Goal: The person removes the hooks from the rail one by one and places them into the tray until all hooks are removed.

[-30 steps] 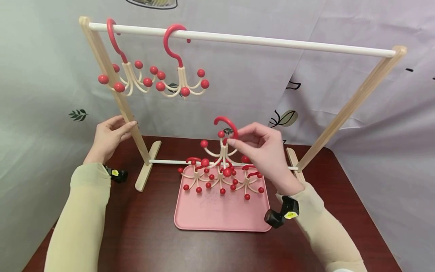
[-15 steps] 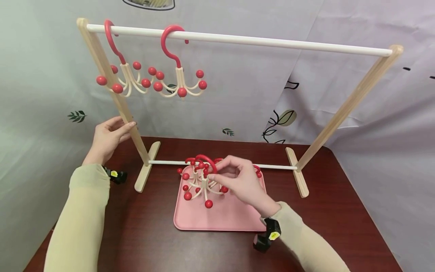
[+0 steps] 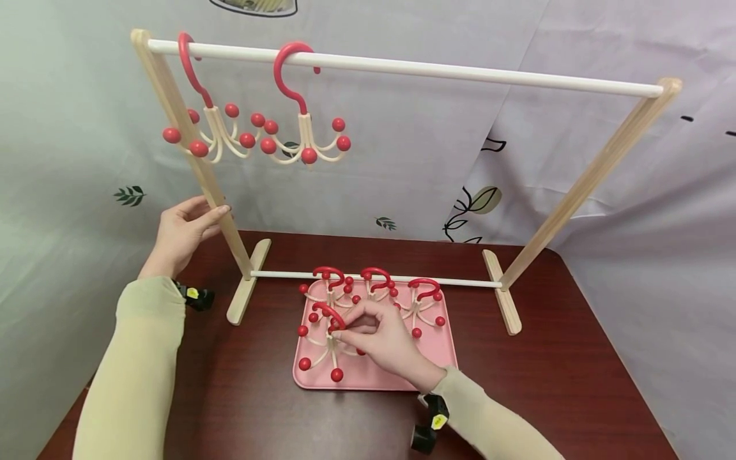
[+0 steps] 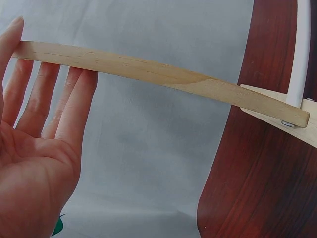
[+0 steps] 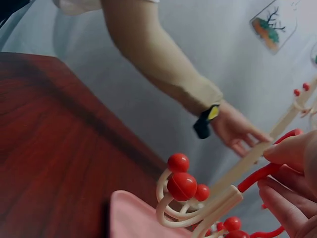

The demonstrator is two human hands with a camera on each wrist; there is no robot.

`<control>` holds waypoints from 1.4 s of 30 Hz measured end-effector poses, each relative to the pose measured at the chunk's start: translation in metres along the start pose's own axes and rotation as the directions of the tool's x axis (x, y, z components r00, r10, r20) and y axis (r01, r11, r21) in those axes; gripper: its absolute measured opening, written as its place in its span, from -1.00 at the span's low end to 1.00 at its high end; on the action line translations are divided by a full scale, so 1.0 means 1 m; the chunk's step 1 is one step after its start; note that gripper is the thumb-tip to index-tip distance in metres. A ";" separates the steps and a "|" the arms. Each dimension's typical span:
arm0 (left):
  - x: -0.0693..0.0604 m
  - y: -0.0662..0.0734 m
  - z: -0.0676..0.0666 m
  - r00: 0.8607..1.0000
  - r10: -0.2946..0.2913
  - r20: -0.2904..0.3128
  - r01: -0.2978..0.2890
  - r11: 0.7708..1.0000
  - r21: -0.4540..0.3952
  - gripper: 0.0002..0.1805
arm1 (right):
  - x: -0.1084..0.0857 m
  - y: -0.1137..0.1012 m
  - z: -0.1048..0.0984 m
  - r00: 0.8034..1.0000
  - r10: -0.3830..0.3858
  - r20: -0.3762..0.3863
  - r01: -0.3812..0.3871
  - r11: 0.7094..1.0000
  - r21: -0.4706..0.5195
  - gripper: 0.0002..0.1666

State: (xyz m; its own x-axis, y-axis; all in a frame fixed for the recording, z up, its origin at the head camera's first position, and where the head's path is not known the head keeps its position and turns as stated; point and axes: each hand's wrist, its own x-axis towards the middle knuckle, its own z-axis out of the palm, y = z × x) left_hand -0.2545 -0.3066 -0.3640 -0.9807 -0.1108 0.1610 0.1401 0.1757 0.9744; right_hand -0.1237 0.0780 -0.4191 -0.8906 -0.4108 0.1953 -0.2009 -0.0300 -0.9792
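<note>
Head view: the right grip is drawn together in a pinch, thumb against fingers, on the red hook of the held hanger, just above where hook meets stem. That hanger is roughly upright, mostly below and left of the fingertips, its long axis running from the hook down to the splayed pale arms; the hook's free end curves over to the left. From the right wrist, the stem slants away from the grip, with red-balled arms at its far end. Whether the lowest balls touch the pink tray underneath, I cannot tell.

Three more hangers sit on the tray beyond the right grip: one ahead and left, one straight ahead and partly hidden by it, one ahead and right. The tray rests on the dark red surface.

Well to the left, the left grip is clamped on the wooden post, thumb on one side, nearly straight fingers on the other. Two hung hangers dangle from the white rod, high above the right grip and to its left.
</note>
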 end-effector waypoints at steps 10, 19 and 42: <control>0.000 -0.001 0.000 1.000 0.002 0.005 -0.002 1.000 -0.013 -0.46 | -0.002 0.026 0.014 1.000 0.027 -0.009 -0.026 0.999 0.035 -0.83; 0.000 -0.001 0.000 1.000 0.001 0.003 -0.001 1.000 -0.010 -0.45 | -0.001 0.032 0.014 0.999 0.048 -0.005 -0.048 0.999 0.003 -0.82; 0.000 -0.001 -0.001 1.000 0.007 0.000 -0.007 1.000 -0.019 -0.38 | 0.018 -0.032 -0.020 0.990 -0.142 -0.025 0.139 0.986 -0.089 -0.58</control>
State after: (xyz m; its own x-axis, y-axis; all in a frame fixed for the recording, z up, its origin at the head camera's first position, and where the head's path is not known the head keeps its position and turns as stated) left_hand -0.2550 -0.3076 -0.3649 -0.9797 -0.1098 0.1678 0.1494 0.1582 0.9760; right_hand -0.1417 0.0899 -0.3829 -0.8631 -0.3794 0.3333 -0.3582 -0.0052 -0.9336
